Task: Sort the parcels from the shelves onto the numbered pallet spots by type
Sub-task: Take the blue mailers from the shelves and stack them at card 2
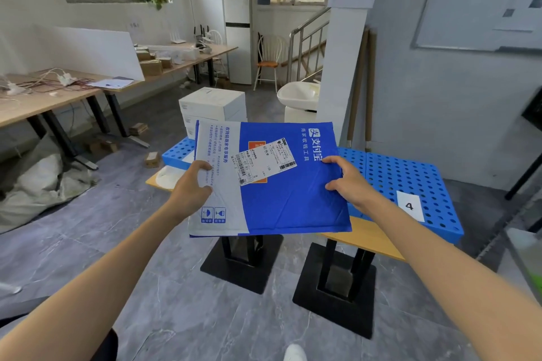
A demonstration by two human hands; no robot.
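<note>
You're in a plain office room that's been turned into a parcel sorting spot. Long wooden surfaces point(35, 110) along the window wall carry loose cables point(47, 83) and small cardboard boxes point(151, 67). There's a whiteboard point(484, 9) on your right and a floor-standing air conditioner point(237, 23) at the back. Blue perforated pallets point(410, 173) sit in front of you, one tagged with a paper number 4 point(409, 206).

A chair point(267, 64) stands beside what seems an air conditioner point(237, 38).

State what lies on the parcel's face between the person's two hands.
In the head view, a white shipping label, stuck over an orange patch, lies on the blue and white parcel between the left hand and the right hand.
</note>
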